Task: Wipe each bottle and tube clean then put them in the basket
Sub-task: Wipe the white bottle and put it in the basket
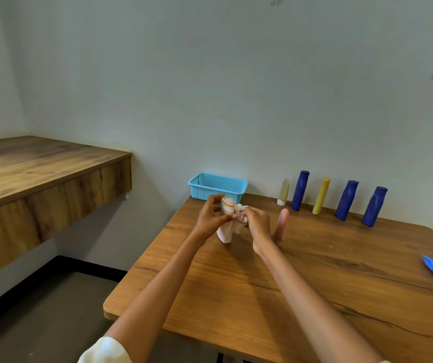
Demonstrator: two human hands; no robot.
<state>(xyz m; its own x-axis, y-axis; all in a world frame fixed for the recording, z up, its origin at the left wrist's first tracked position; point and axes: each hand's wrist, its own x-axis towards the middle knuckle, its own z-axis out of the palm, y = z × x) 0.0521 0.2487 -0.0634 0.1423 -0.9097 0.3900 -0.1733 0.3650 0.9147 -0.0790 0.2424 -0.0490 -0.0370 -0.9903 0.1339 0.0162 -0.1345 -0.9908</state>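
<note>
Left hand (210, 218): grip clamped on pale pink bottle (226, 221), held upright.
Right hand (257, 224): grip pinching white wipe (241, 212) against bottle.
Basket (218, 186): on tabletop (302, 279), behind hands.

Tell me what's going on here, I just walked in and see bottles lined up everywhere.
A person is wiping a pale pink bottle: the left hand holds it while the right hand rubs it with a white wipe. Another pink tube stands beside them. Three blue bottles, a yellow tube and a cream tube wait along the wall. The blue basket looks empty so far.
</note>
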